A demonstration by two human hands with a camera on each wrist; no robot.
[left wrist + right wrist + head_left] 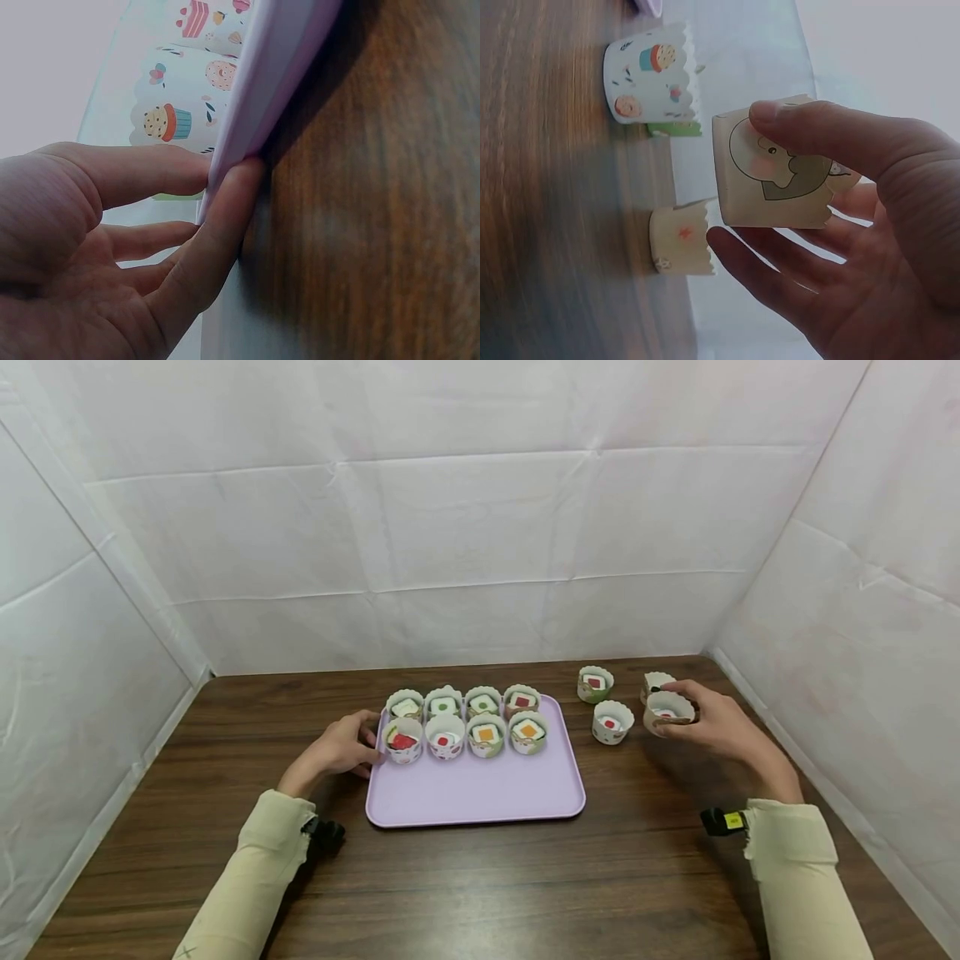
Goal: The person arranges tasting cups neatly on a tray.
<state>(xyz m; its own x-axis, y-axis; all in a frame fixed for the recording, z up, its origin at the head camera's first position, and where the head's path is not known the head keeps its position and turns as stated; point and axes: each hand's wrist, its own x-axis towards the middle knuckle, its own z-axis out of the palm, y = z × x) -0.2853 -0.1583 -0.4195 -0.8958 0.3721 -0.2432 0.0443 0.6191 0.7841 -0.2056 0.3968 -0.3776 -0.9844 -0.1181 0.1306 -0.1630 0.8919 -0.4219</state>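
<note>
My left hand [347,745] pinches the left rim of a lilac tray [472,793], thumb above and a finger below, as the left wrist view shows. Two rows of paper baking cups stand at the tray's back half; one front cup [403,742] holds a red piece, others hold white squares with coloured centres. At the right, my right hand [720,722] grips a beige paper cup [772,169] printed with a cartoon face, raised off the table. A small red-and-white piece lies inside that cup. Just behind it, another beige cup [681,238] stands on the table.
Right of the tray stand a white printed cup [612,724] and a green-based cup [595,685], each with a piece inside. The dark wooden table [480,893] is bordered by white cloth walls [465,527] at the back and both sides.
</note>
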